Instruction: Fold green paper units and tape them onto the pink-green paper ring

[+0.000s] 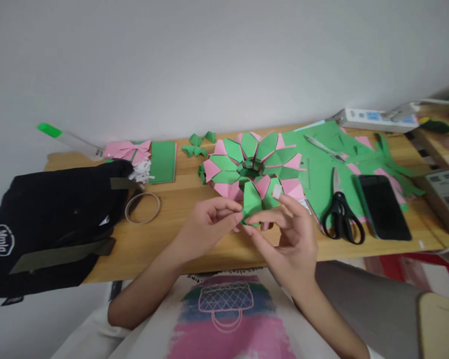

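Observation:
A ring of folded pink and green paper [230, 149] lies on the wooden table in front of me, shaped like a flower with an opening in its middle. At its near edge is a green folded paper piece [252, 196], pinched low down between both hands. My left hand [215, 219] grips its left side with thumb and fingers. On the right, my right hand [290, 227] holds the lower edge between thumb and a finger. A small white scrap [277, 191] sits at the tip of its raised index finger. Whether the piece is joined to the ring is hidden.
Black scissors [342, 214], a phone [383, 207] and a utility knife [324, 148] lie at right by a green sheet [318, 169]. Leftward are a tape roll [142, 221], a black bag [60, 214] and green paper [163, 162]. A power strip [372, 119] stands against the wall.

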{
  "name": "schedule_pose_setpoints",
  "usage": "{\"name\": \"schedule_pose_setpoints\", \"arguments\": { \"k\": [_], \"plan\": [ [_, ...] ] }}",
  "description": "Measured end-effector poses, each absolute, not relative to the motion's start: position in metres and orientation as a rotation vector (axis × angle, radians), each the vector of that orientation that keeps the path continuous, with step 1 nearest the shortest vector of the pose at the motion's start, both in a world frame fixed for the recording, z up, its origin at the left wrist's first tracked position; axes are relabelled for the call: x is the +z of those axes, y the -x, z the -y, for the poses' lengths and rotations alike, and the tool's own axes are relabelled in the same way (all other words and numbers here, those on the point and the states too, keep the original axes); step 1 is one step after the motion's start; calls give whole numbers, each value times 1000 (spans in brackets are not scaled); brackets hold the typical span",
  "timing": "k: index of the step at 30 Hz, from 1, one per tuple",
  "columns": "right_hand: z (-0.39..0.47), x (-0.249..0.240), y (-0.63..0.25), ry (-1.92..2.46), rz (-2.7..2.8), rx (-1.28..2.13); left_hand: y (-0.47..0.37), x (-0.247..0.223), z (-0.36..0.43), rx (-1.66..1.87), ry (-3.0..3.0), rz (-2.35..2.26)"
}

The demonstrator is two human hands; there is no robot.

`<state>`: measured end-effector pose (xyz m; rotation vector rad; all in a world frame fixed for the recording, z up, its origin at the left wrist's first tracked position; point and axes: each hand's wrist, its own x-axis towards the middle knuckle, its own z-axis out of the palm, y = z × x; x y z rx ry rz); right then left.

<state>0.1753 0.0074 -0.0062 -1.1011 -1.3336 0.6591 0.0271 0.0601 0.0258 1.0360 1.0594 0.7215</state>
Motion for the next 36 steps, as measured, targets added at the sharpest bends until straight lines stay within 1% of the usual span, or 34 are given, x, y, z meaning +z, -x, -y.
{"name": "schedule_pose_setpoints", "arguments": {
  "k": [3,9,13,19,32,36],
  "plan": [
    [-7,-4,-177,1134,1341,671,-27,27,-63,674,-1012,-1043],
    [-6,-1,-187,1100,1543,601,-27,28,-71,552,-929,-1000],
    [-7,-1,-190,1192,1510,551,-26,28,-77,507,-902,-916],
    [-8,4,-189,1237,1463,627,-22,31,-87,383,-927,-849],
    [-17,12,-187,1273,1488,675,-10,26,-100,322,-963,-686],
    [-14,13,-183,1186,1479,690,-7,25,-101,324,-935,-704]
  ]
}}
